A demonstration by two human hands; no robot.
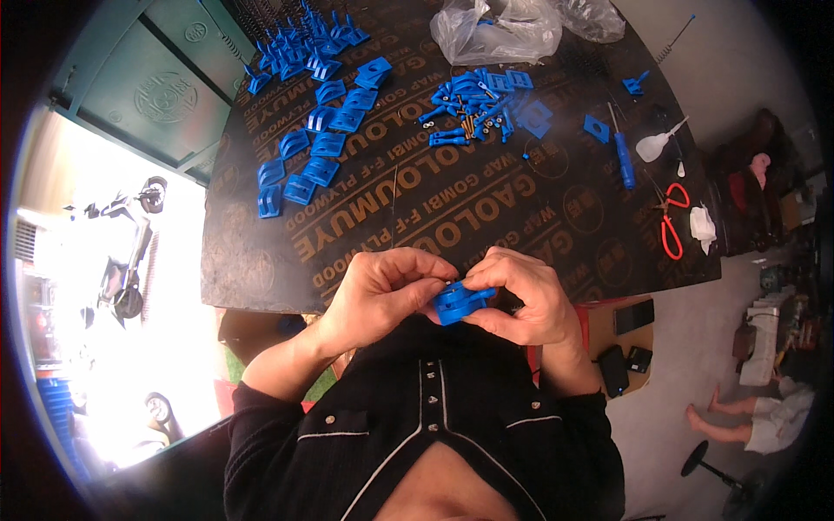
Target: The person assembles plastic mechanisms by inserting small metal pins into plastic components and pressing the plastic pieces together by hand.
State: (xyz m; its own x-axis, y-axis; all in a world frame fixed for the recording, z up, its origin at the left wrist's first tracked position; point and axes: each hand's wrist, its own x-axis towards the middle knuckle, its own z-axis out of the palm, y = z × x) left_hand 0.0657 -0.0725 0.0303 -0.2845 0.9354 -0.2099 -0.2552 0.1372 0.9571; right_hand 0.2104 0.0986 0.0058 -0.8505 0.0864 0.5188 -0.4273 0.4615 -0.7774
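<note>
A blue plastic bracket (455, 308) with curved ribs is held close to my body, just off the near edge of the table. My right hand (526, 300) is closed round its right side, thumb below and fingers above. At the bracket's upper left, the thumb and index finger of my left hand (387, 291) pinch together. Something small and dark shows at those fingertips, too small to name. Beyond my hands, a pile of small blue parts, bolts and nuts (473, 108) lies on the dark printed plywood table (347, 234).
Rows of blue brackets (320, 171) lie to the left, with upright blue pieces (300, 48) behind them. Clear plastic bags (495, 35) sit at the far edge. At right are a blue screwdriver (624, 161), a white squeeze bottle (658, 145) and red-handled cutters (671, 230).
</note>
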